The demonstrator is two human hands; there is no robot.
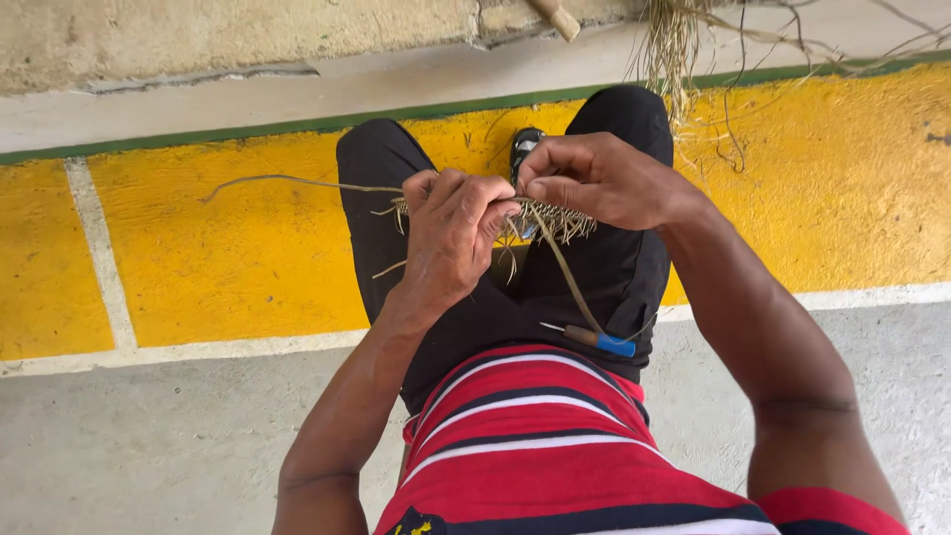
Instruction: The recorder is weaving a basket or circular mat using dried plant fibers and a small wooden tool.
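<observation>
Seated worker braiding plant fibre over the lap, seen from above. The left hand (pixel 451 233) is closed in a pinch on the braid (pixel 550 220), thumb and fingers pressed over its worked end; the right hand (pixel 594 178) is likewise closed, fingertips nipping the braid just beside the left. To do this step well, judged from the grip, both pinches should sit close together so the weave cannot slacken, each loose strand (pixel 297 182) being drawn taut before it is folded in. The braid is a narrow, pale straw-coloured band, held above the knees in front of the black trousers (pixel 594 277), bristling with short frayed ends (one long strand trails left). A blue-handled tool (pixel 599 342) rests on the right thigh.
</observation>
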